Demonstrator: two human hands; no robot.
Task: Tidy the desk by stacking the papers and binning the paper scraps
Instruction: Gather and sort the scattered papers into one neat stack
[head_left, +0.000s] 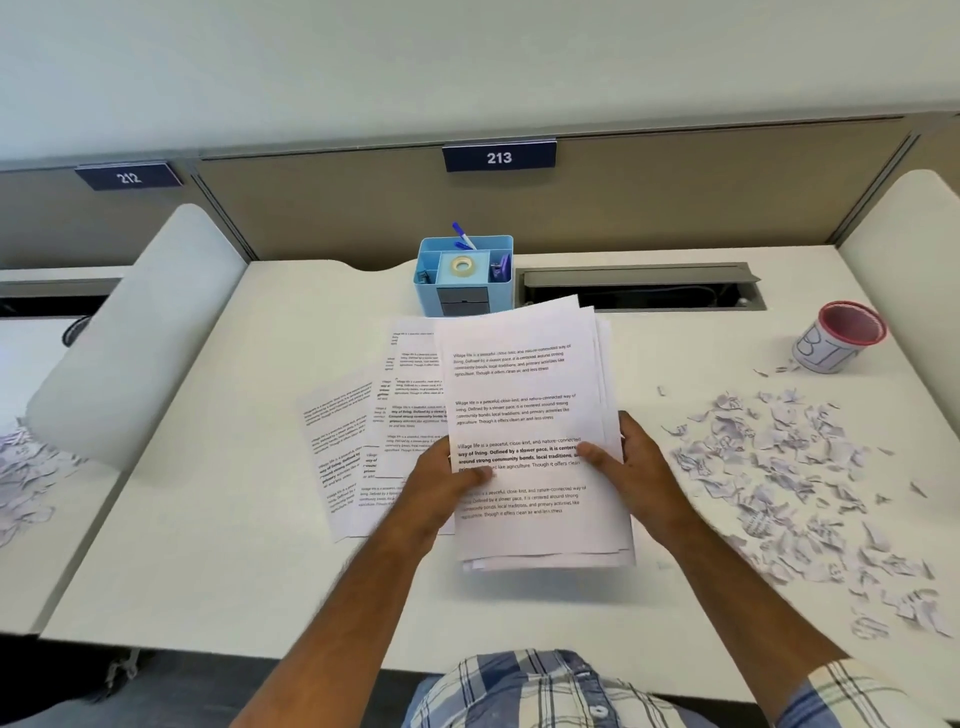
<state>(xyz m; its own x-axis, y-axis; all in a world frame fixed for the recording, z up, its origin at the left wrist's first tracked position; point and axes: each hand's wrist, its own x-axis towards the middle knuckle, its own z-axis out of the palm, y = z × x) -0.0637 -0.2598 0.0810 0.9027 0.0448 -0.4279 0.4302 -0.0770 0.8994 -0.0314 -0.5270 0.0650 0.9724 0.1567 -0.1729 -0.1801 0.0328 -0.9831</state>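
Head view: both hands on a stack of printed papers (524, 415) over the middle of the white desk (234, 519). Left hand (441, 483) gripping the stack's left edge, thumb laid across the top sheet. Right hand (631, 467) gripping the right edge, thumb on the printed face, fingers wrapped behind. Stack not squared, sheet edges fanned at the far corner and along the near edge.

Just left of the left hand, and partly under the held stack: loose printed sheets (353, 441) overlapping one another, lying flat on the desk.

Well to the right of the right hand: a wide scatter of paper scraps (789, 467) on the desk surface. Beyond the scraps, far right: a small white cup with a red rim (839, 338), hand-lettered, tipped toward the camera.

Straight beyond the hands, touching the stack's far edge in view: a light blue desk organizer (465, 275) with a tape roll (461, 266) and blue pens (464, 236). Right of it, a grey cable tray slot (639, 286) in the desk.

Far left of the left hand, on the neighbouring desk: more scraps (26, 478).

Bottom edge: plaid shirt (545, 691).
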